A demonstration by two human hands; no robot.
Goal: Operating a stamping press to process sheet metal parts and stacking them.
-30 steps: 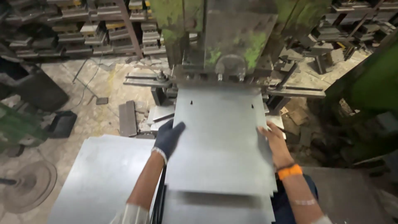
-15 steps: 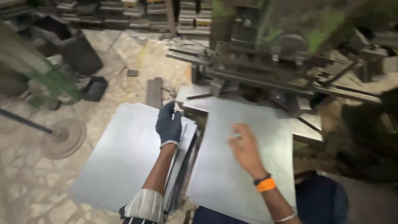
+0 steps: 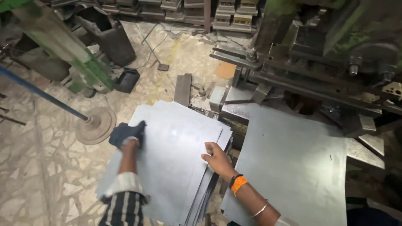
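Observation:
A stack of grey metal sheets point(image 3: 176, 155) lies to the left of the press. My left hand point(image 3: 125, 134), in a dark glove, presses on the far left edge of the top sheet. My right hand point(image 3: 217, 158), bare with an orange band at the wrist, rests at the stack's right edge, fingers on the sheets. Whether either hand grips a sheet or only lies on it is unclear. A second pile of larger metal sheets point(image 3: 293, 163) sits on the bed of the green press point(image 3: 322, 50), right of my right hand.
A round metal base with a blue pole point(image 3: 95, 124) stands on the stone floor at left. A green machine frame point(image 3: 67, 46) and dark bins are behind it. Shelves of metal blocks point(image 3: 184, 10) line the back. A dark steel bar point(image 3: 183, 89) lies beside the stack.
My view has swung left toward the side stack. My left hand moved out to the stack's far left edge, and my right hand crossed from the press pile to the stack's right edge.

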